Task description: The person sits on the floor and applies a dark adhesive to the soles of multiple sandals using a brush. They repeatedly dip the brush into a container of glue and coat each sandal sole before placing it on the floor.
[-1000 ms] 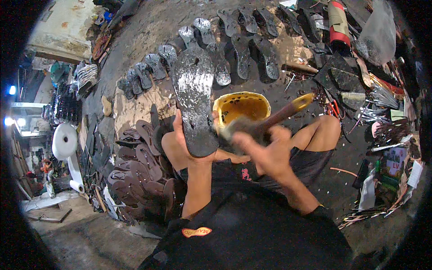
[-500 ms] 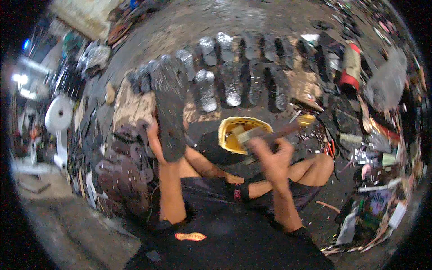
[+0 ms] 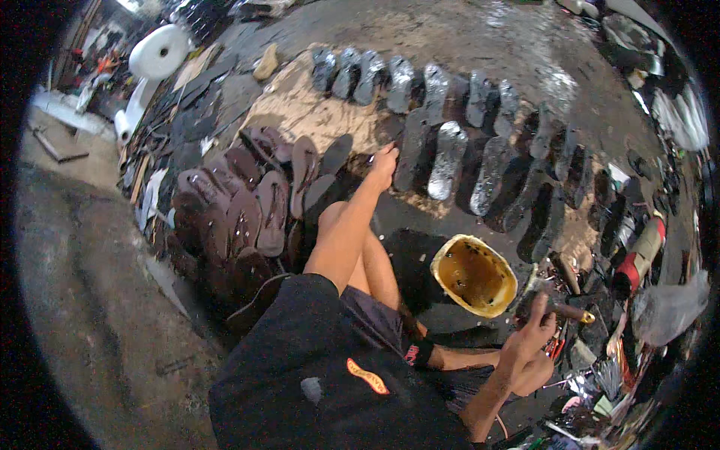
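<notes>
My left hand (image 3: 385, 167) reaches forward with its fingers closed at the left edge of a dark sandal sole (image 3: 412, 152). That sole lies flat at the left end of the nearer row. To its right is a sole (image 3: 448, 161) with a wet, shiny top. My right hand (image 3: 529, 330) grips a brush (image 3: 568, 310) by its wooden handle, low on the right; its bristle end is hard to make out. Between my hands sits a cut yellow container (image 3: 480, 306) holding brownish-yellow liquid.
Several shiny soles (image 3: 435, 84) lie in a farther row on a tan sheet (image 3: 300, 101). Brown flip-flops (image 3: 244, 217) are heaped left of my knee. A red-and-beige cylinder (image 3: 642, 255) and a clear plastic bag (image 3: 671, 311) lie right, amid scraps. A white roll (image 3: 159, 52) stands far left.
My left hand has moved forward and lowered the sole, held up before, to the row. My right hand has drawn the brush away from the container, to the right. The view has turned.
</notes>
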Available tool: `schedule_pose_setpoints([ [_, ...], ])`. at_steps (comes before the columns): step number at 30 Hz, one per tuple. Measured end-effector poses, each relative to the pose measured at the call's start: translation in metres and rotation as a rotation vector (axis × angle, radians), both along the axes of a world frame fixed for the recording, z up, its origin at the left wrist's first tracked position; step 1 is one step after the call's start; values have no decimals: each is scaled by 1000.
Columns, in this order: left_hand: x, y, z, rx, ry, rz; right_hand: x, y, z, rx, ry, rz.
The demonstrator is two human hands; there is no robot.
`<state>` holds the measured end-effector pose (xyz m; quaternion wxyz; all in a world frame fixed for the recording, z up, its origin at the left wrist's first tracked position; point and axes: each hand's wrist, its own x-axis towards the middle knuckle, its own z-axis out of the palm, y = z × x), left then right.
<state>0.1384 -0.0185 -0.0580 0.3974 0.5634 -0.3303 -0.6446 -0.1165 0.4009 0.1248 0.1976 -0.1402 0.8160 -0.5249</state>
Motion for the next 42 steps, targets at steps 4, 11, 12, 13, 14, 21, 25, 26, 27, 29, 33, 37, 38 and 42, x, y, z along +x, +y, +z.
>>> schedule_pose_setpoints([
  [4, 79, 45, 72, -454, -817, -234, -6, 7, 38, 914, 628, 181],
  [11, 268, 57, 86, -149, -1403, -406, 18, -43, 47, 470, 342, 449],
  [12, 277, 56, 83, -148, -1364, -423, 22, -49, 37, 304, 442, 594],
  [13, 281, 53, 83, -147, -1330, -436, 25, -59, 21, 367, 515, 613],
  [14, 280, 50, 85, -137, -1325, -424, 28, -66, 7, 346, 622, 645],
  [21, 249, 126, 194, -508, -752, -116, 0, -30, -31, 302, 626, 461],
  [25, 214, 232, 227, -234, -739, -616, -42, 10, -14, 168, 420, 143],
  [26, 200, 256, 221, -264, -767, -585, -45, 18, -12, 197, 352, 107],
  [27, 183, 278, 213, -253, -793, -547, -44, 25, -12, 333, 360, 191],
  [29, 169, 301, 204, -680, -1184, -416, -35, 37, -16, 489, 130, 338],
  [33, 154, 321, 197, -980, -1376, -724, -13, 53, -32, 172, -56, 349],
  [37, 148, 310, 207, -870, -1180, -737, -31, 45, -19, -24, 85, -99],
  [38, 145, 305, 210, -831, -1129, -706, -38, 39, -9, -71, 90, -14],
  [42, 119, 293, 223, -231, -115, -387, -40, -3, 47, -340, -221, -133],
])
